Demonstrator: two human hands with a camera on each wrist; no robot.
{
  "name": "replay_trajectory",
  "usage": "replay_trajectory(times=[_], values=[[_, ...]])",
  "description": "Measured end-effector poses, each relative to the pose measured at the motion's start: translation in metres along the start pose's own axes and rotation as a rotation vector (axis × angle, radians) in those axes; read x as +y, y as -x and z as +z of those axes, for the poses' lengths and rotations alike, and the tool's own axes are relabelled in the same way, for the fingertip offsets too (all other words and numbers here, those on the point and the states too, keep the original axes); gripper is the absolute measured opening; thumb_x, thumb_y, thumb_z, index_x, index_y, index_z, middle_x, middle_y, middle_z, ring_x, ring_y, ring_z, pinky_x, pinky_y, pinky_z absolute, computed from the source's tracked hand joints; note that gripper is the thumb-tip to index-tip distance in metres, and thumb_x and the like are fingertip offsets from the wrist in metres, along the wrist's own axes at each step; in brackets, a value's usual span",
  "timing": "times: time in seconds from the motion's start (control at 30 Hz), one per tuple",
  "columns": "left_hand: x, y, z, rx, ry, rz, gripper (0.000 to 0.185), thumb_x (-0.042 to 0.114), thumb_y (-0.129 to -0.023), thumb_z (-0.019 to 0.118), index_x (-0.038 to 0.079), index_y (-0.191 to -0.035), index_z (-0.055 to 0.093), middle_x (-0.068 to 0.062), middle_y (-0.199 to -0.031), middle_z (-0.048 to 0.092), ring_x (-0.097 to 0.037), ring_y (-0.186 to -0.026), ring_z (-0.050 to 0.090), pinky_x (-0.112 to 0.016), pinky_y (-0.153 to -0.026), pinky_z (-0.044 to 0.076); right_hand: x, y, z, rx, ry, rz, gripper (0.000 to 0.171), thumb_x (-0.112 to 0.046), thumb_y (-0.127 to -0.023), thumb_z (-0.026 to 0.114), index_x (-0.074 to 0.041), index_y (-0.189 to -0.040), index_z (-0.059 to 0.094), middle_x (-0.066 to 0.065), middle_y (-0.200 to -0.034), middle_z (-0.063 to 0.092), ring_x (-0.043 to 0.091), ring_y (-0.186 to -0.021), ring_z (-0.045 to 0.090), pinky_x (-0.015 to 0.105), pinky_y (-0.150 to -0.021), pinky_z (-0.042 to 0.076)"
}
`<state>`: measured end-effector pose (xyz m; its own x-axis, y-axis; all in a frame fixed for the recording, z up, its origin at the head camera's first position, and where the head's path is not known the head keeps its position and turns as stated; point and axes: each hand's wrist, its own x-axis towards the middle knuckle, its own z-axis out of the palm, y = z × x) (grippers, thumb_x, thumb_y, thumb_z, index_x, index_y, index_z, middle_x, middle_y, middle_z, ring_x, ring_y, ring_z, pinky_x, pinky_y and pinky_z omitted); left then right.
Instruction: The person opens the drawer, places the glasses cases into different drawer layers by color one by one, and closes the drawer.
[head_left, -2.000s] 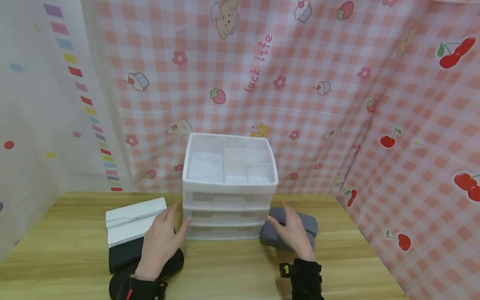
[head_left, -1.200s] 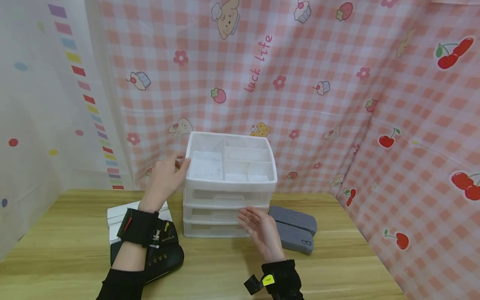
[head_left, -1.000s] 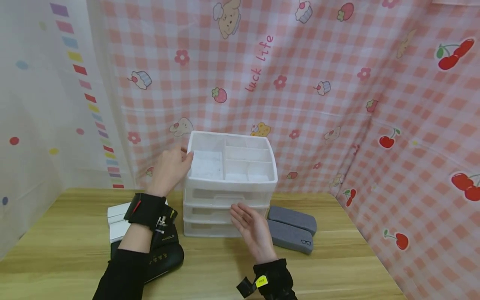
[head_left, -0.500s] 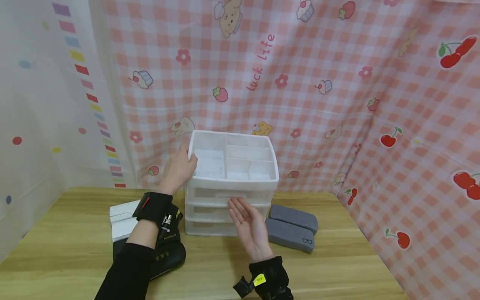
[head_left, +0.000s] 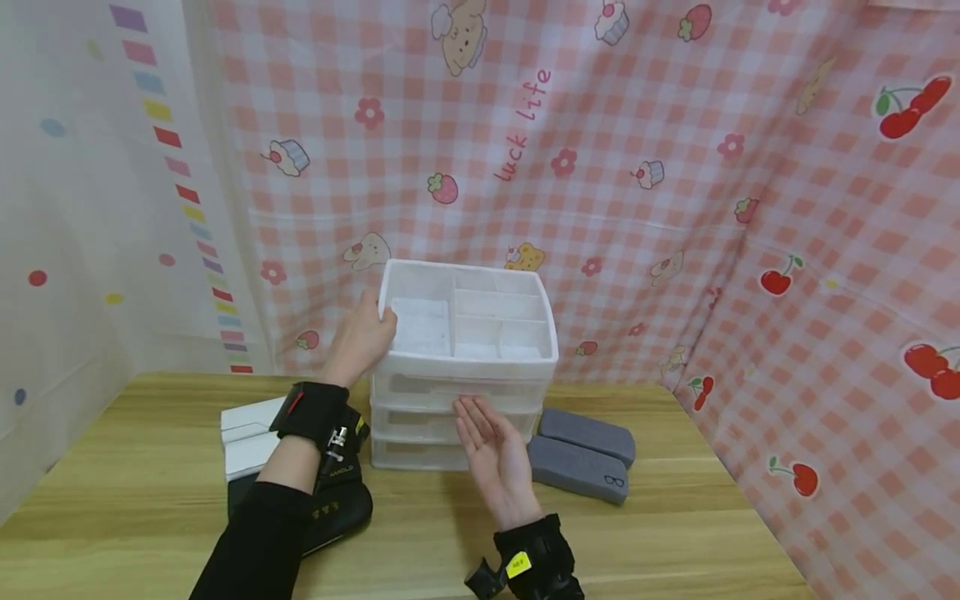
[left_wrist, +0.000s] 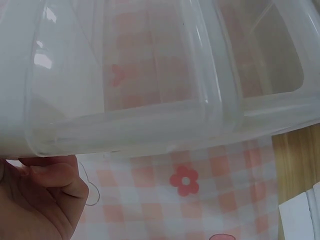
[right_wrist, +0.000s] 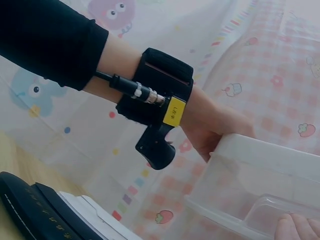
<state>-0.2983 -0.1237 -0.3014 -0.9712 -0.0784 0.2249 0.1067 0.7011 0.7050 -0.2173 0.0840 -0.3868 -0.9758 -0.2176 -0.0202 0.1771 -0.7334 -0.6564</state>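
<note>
A white translucent three-drawer organizer (head_left: pixel 465 367) with an open compartment tray on top stands at the back of the wooden table (head_left: pixel 675 517). My left hand (head_left: pixel 375 325) grips its top left rim, thumb over the edge. The left wrist view shows the hand (left_wrist: pixel 42 197) just under the organizer's rim (left_wrist: pixel 150 75). My right hand (head_left: pixel 471 417) is palm up with straight fingers, its tips at the front of the top drawer (head_left: pixel 457 387). In the right wrist view its fingertips (right_wrist: pixel 295 226) touch the drawer's handle lip, with the left hand (right_wrist: pixel 220 132) behind on the organizer (right_wrist: pixel 265 175).
Two grey glasses cases (head_left: pixel 581 458) lie right of the organizer. A white box (head_left: pixel 247 429) and black cases (head_left: pixel 333 504) lie left of it, under my left forearm. Pink checked cloth walls close in the back and right.
The left hand rose from the organizer's base to its top left rim. The right hand left the grey case, turned palm up and moved up to the top drawer's front.
</note>
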Motion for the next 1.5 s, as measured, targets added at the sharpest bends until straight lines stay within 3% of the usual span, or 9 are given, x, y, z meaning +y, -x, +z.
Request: replay_trajectory(times=[0.47, 0.83, 1.0, 1.23, 1.5], values=[[0.002, -0.001, 0.001, -0.008, -0.001, 0.001, 0.043, 0.028, -0.099, 0.031, -0.002, -0.129, 0.037, -0.027, -0.111, 0.056, -0.034, -0.088, 0.054, -0.042, -0.072, 0.044, -0.002, 0.016, -0.004, -0.051, 0.032, 0.025, 0.056, -0.014, -0.103, 0.032, 0.005, -0.149, 0.006, 0.025, -0.157, 0.007, 0.032, -0.148, 0.01, 0.033, -0.121, 0.013], [0.0, -0.001, 0.002, -0.018, 0.023, -0.008, 0.042, 0.028, -0.1, 0.031, 0.0, -0.129, 0.036, -0.024, -0.108, 0.055, -0.032, -0.086, 0.052, -0.038, -0.069, 0.041, -0.005, 0.037, 0.0, -0.007, 0.03, 0.082, 0.053, -0.014, -0.102, 0.036, 0.003, -0.144, 0.01, 0.024, -0.156, 0.009, 0.032, -0.148, 0.013, 0.03, -0.119, 0.018], [-0.002, -0.002, 0.003, -0.024, 0.03, -0.009, 0.044, 0.029, -0.1, 0.031, 0.0, -0.132, 0.035, -0.025, -0.114, 0.055, -0.032, -0.09, 0.052, -0.039, -0.072, 0.042, -0.006, 0.049, 0.0, -0.033, 0.019, 0.122, 0.057, -0.013, -0.102, 0.034, 0.002, -0.148, 0.004, 0.022, -0.158, 0.004, 0.031, -0.149, 0.01, 0.029, -0.12, 0.016], [-0.003, 0.0, 0.0, -0.045, 0.051, 0.01, 0.044, 0.027, -0.1, 0.03, -0.001, -0.134, 0.033, -0.022, -0.106, 0.054, -0.029, -0.081, 0.05, -0.034, -0.066, 0.04, -0.006, 0.059, -0.001, -0.043, 0.031, 0.129, 0.055, -0.012, -0.102, 0.03, 0.001, -0.148, 0.004, 0.022, -0.158, 0.003, 0.032, -0.149, 0.009, 0.03, -0.121, 0.014], [-0.006, -0.001, -0.002, -0.087, 0.095, 0.03, 0.048, 0.027, -0.1, 0.029, 0.0, -0.14, 0.029, -0.023, -0.124, 0.05, -0.031, -0.095, 0.05, -0.04, -0.078, 0.043, -0.004, 0.063, -0.001, -0.028, 0.084, 0.119, 0.05, -0.011, -0.101, 0.027, 0.003, -0.145, 0.008, 0.023, -0.157, 0.009, 0.033, -0.148, 0.01, 0.029, -0.12, 0.017]])
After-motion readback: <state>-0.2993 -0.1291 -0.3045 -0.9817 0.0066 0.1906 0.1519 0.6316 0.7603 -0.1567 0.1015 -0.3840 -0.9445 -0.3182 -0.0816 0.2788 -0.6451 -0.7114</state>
